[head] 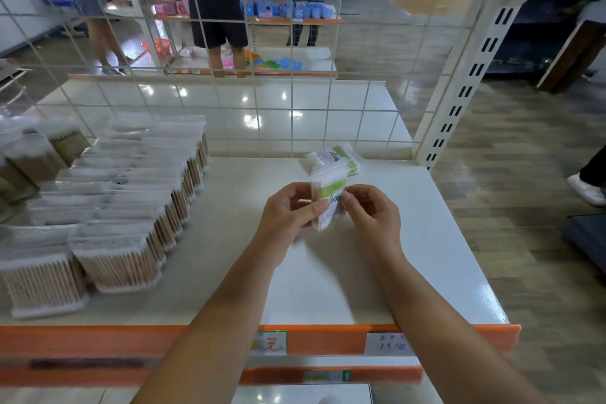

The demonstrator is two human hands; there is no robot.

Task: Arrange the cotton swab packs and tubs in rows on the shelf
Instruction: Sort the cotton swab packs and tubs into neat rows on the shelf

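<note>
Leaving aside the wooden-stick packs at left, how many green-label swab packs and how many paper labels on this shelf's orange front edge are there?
Green-label swab packs: 2, the held pack and the lying pack
Paper labels: 2, the left label and the right label
Total: 4

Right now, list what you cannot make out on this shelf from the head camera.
- Print on the green-labelled pack held by the left hand and right hand: motion blur.
- The second green pack behind it: lower part hidden by the held pack.
- The wooden swab packs: the rows run off the left edge, so no count.
- The price tags on the shelf front: writing too small and blurred.
</note>
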